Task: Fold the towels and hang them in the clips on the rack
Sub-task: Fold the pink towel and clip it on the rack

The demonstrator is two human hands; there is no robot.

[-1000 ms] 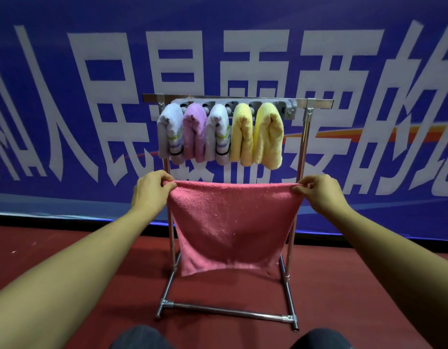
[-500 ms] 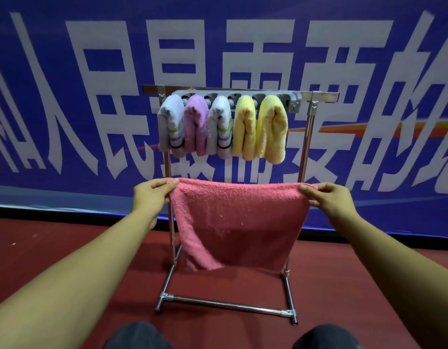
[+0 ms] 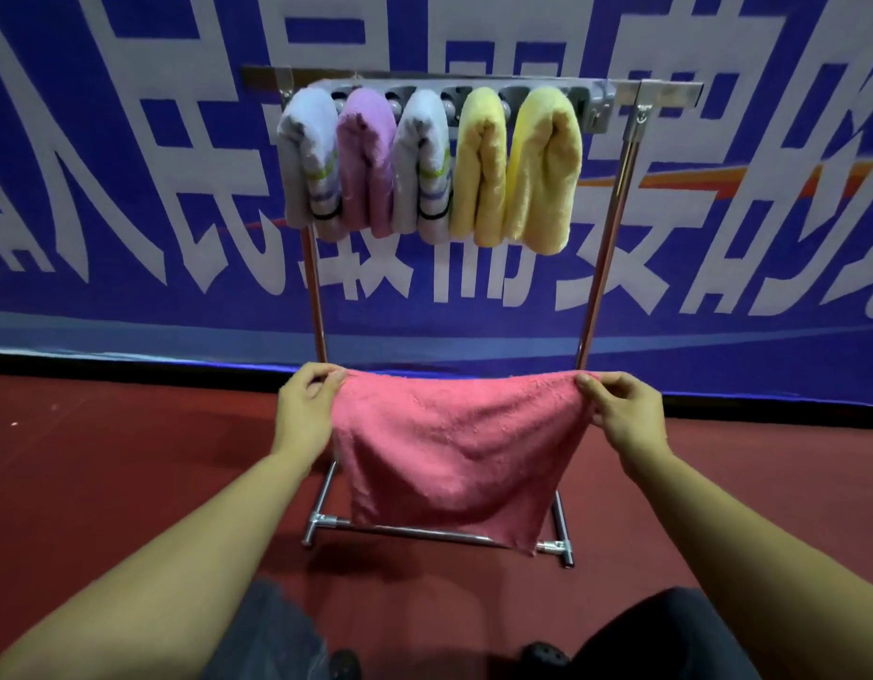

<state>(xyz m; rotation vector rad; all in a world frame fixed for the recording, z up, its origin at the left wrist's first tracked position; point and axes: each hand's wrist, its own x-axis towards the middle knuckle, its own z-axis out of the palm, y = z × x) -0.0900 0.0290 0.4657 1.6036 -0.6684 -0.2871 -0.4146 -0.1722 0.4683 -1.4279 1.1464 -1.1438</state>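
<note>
Pink towel [image 3: 454, 449] hung spread, left hand [image 3: 307, 409] and right hand [image 3: 620, 414] pinching its top corners; folding apparently next, before clipping to rack [image 3: 606, 267].

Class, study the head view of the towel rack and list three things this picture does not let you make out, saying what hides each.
1. Head view: the clips on the rack are covered by the five hung towels.
2. Head view: part of the rack's bottom bar is hidden behind the pink towel.
3. Head view: the fingers of the left hand and right hand partly vanish behind the towel's corners.
</note>
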